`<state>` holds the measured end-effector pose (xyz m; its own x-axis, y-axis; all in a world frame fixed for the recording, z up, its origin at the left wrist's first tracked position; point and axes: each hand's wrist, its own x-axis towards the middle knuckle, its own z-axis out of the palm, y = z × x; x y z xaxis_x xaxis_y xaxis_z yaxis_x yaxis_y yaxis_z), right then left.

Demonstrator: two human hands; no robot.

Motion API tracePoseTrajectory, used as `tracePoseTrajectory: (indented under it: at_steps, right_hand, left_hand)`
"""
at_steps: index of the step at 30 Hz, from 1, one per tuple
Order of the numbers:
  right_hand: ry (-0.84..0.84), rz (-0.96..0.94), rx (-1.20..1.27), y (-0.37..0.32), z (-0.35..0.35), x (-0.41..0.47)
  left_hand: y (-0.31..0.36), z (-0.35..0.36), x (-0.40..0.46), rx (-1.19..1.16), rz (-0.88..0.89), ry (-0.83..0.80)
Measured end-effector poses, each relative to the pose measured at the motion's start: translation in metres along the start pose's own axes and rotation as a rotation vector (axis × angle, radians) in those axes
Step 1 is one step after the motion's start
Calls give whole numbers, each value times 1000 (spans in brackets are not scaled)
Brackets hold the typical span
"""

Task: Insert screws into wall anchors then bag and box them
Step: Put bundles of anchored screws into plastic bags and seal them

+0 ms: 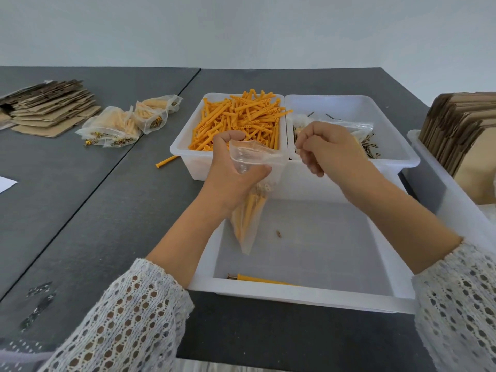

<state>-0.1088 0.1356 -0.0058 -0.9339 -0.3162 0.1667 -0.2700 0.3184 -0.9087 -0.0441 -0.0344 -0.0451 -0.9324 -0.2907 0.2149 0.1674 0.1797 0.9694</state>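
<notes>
**Operator:** Report the position of my hands and the bag.

**Guide:** Your left hand grips the neck of the clear bag, fingers and thumb curled round the plastic. The bag hangs tilted, holding several orange anchors, its bottom corner over the large white tray at 6 o'clock. Your right hand is raised at 1 o'clock from the bag, fingers curled inward; whether they pinch anything I cannot tell.

**Operator:** State the edges and the room to move.

**Guide:** The large tray holds one anchor with a screw against its near wall and a small loose piece near the middle; the rest of its floor is bare. Touching its far rim are two bins: the anchor bin at 12 o'clock, heaped full, and the screw bin at 1 o'clock. A box holder with folded cartons stands close at 3 o'clock.

**Operator:** Describe the surface.

**Guide:** A dark grey table against a pale wall. One loose anchor lies just left of the anchor bin. Filled bags and flat cardboard lie at 10 o'clock.
</notes>
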Motion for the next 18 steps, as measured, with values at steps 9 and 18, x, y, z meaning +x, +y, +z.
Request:
tracePoseTrajectory:
  at_steps: [9, 18]
  right_hand:
    - [-1302, 106, -464, 4, 18, -28]
    - [-1323, 159, -667, 17, 57, -42]
  left_hand:
    - [1, -1, 1, -7, 12, 65]
    - [2, -1, 2, -1, -5, 71]
